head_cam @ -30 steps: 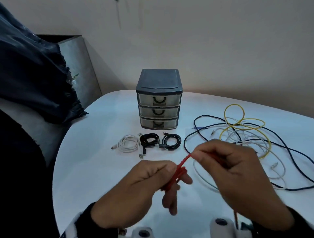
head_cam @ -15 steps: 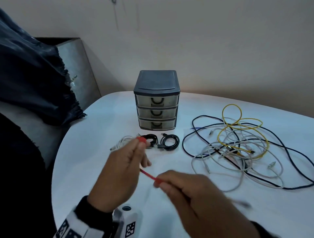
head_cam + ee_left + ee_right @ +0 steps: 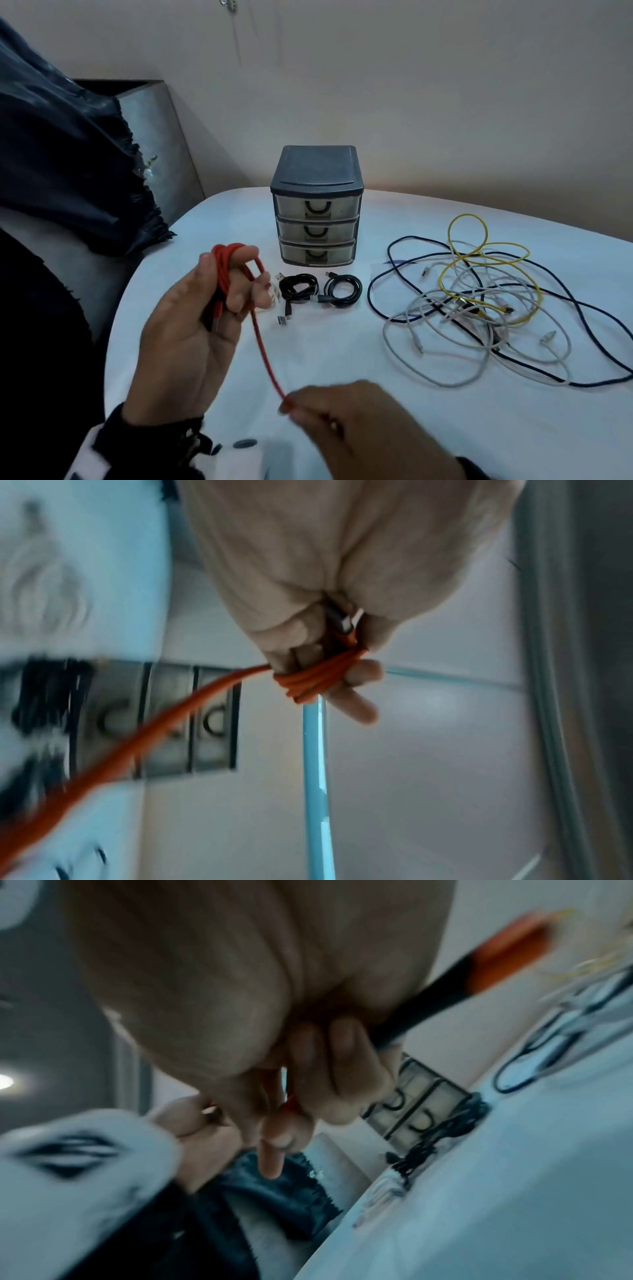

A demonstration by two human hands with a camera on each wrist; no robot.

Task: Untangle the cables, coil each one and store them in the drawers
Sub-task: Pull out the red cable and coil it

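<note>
A red cable [image 3: 265, 349] runs taut between my two hands above the white table [image 3: 342, 342]. Several turns of it are wound round the fingers of my raised left hand [image 3: 219, 291], which grips the coil [image 3: 318, 680] with a plug end in the palm. My right hand [image 3: 329, 411] pinches the free end low and near me. A small grey three-drawer unit [image 3: 317, 209] stands at the back, all drawers closed. To the right lies a tangle [image 3: 479, 308] of yellow, white and dark blue cables.
Two black coiled cables [image 3: 298, 287] [image 3: 342, 289] lie in front of the drawers, a white coil partly hidden behind my left hand. A dark cloth [image 3: 68, 154] drapes over a grey box at the left. The table edge curves round at the near left.
My left hand has risen and turned palm towards me with more red turns on its fingers. My right hand has dropped back towards me, drawing the cable straight.
</note>
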